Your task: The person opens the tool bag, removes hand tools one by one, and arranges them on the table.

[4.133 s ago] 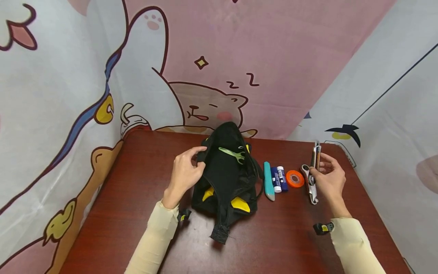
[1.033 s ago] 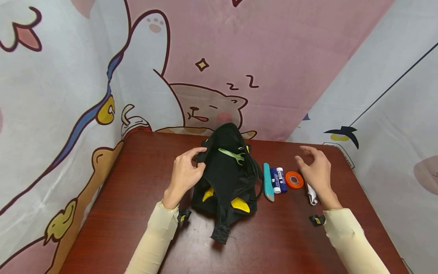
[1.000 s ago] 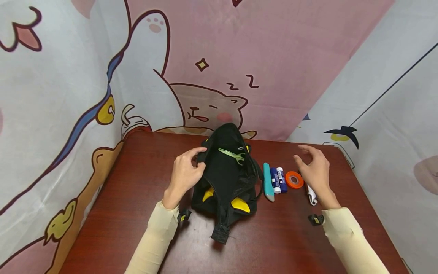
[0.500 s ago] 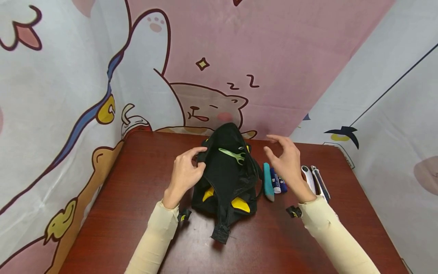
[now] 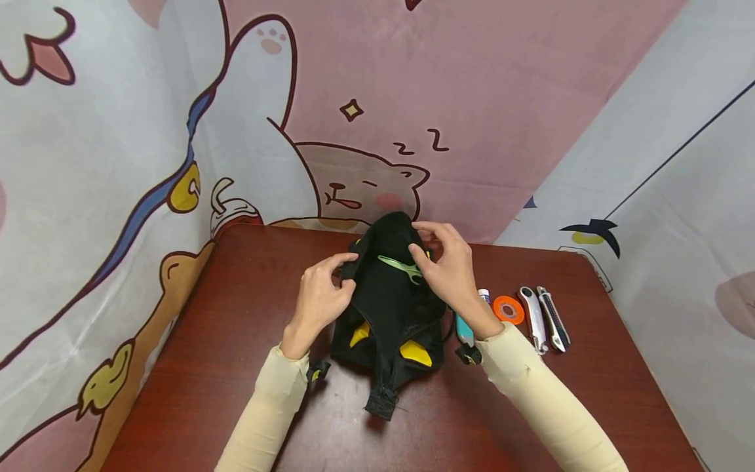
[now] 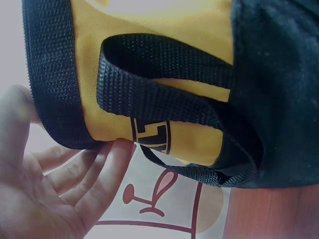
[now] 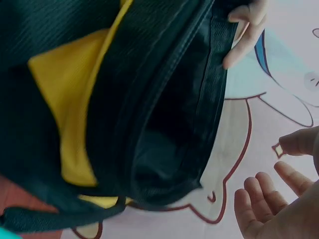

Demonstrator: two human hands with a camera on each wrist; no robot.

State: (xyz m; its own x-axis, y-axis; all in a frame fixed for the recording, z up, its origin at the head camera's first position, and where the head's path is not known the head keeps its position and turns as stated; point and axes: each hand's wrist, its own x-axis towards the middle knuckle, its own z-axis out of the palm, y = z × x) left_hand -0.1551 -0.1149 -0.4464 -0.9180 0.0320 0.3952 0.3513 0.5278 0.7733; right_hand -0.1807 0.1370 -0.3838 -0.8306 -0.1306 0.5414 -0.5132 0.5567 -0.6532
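Note:
A black and yellow bag point(image 5: 383, 321) sits upright with its top open. My left hand point(image 5: 321, 292) pinches the left edge of the opening; in the left wrist view the fingers point(image 6: 117, 164) lie against the yellow side, near a black webbing loop point(image 6: 159, 94). Green-handled scissors point(image 5: 394, 263) show in the bag's mouth. By the right side of that mouth is my right hand point(image 5: 451, 269), thumb and fingers spread, holding nothing. The right wrist view shows it apart from the fabric, with the dark inside point(image 7: 164, 134) of the bag facing it.
Right of the bag, partly behind my right forearm, lie a teal long-handled tool point(image 5: 464, 330) and a glue stick point(image 5: 484, 294). Farther right lie an orange roll point(image 5: 498, 311), a white-handled tool point(image 5: 533, 318) and a box cutter point(image 5: 552, 318). A printed cloth point(image 5: 472, 98) hangs behind the table point(image 5: 265, 288).
My right hand has set the box cutter down beside the white-handled tool and moved left, empty, over the glue sticks to the bag's opening. The left hand keeps its grip on the bag's edge.

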